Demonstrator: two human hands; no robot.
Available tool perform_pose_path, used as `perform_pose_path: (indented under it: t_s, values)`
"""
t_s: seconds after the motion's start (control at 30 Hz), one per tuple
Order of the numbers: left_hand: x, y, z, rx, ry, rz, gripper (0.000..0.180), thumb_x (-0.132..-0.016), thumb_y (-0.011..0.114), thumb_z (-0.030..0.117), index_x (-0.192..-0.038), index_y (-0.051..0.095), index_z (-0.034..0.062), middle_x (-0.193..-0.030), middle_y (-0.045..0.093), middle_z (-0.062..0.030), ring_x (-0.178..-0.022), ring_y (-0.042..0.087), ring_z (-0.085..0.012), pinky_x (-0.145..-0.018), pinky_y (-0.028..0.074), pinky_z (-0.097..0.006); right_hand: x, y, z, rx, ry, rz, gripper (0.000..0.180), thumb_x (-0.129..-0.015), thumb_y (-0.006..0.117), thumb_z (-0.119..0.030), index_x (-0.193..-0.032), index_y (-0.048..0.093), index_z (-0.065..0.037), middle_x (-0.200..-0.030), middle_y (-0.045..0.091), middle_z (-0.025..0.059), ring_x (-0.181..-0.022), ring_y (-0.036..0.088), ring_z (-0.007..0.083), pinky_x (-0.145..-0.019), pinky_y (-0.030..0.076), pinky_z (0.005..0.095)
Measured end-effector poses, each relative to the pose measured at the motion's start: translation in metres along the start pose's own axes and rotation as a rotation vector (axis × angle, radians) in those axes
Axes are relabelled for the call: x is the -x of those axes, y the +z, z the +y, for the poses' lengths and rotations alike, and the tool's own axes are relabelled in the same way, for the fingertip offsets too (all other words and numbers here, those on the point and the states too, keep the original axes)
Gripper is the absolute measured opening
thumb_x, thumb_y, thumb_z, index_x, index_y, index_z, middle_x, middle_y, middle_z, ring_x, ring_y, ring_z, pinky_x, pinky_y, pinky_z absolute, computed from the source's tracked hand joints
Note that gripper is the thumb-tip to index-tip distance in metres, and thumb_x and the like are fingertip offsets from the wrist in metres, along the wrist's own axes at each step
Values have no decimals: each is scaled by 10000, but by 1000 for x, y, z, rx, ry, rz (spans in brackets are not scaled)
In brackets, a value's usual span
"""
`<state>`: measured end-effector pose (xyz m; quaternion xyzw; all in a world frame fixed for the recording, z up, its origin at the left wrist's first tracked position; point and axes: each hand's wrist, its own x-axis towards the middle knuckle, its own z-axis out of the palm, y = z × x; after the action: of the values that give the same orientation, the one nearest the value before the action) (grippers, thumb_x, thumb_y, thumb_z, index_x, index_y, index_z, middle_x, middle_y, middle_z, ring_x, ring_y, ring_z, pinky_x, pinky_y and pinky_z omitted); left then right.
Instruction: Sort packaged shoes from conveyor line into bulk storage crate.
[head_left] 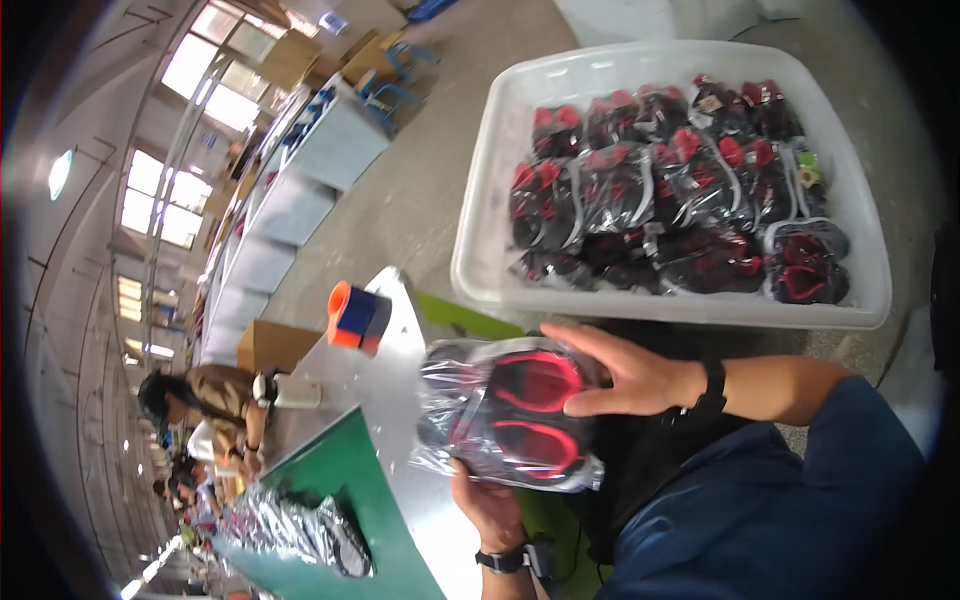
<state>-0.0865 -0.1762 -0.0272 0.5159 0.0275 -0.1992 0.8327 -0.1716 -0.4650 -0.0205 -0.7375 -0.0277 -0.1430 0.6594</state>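
Note:
A pair of black shoes with red linings [505, 415] lies side by side in a clear plastic bag, held over the table's edge. My left hand [488, 508] grips the bag's lower edge, its thumb on the plastic and its other fingers partly hidden. My right hand [635, 375] rests spread against the bag's right end, fingers stretched out and thumb over the red opening of one shoe. Beyond my hands stands a white plastic tub [672, 312] with several similar bagged shoes [615, 185] laid in rows.
An orange and dark blue tape roll [356, 315] sits on the metal table [400, 400]. More bagged shoes [300, 530] lie on a green mat [385, 520]. At the left a person [215, 395] works along the bench, near a cardboard box [270, 345].

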Motion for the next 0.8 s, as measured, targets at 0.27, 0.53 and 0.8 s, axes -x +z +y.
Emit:
perform_pose_path:
  t_s: [0.27,0.53,0.8]
  values:
    - [14,53,-34,-45,-46,-429,652,-1092,431,570,-1452,523,34,-1389,649,-139,-1281,626,-344,-1087,508,-507,62,-84,18,-790,507,281,527,-1017,621,-206,-1498,534,-10,-1371,667,78,-1190,658,153,-1035,523,351]
    - [-2,5,-25,-360,81,-311,537,-1124,465,408,-1377,563,-54,-1211,713,-206,-1089,721,-325,-981,575,-461,34,-204,85,-880,712,446,324,-1039,600,-320,-1183,732,-61,-1013,790,38,-843,758,161,-766,610,321]
    - [-13,-18,-30,-664,426,-96,335,-1101,553,242,-1260,637,-41,-1045,734,-137,-936,730,-244,-874,588,-374,-3,-221,230,454,258,773,459,-904,775,-331,-1161,697,41,-976,754,154,-959,739,275,-842,565,413]
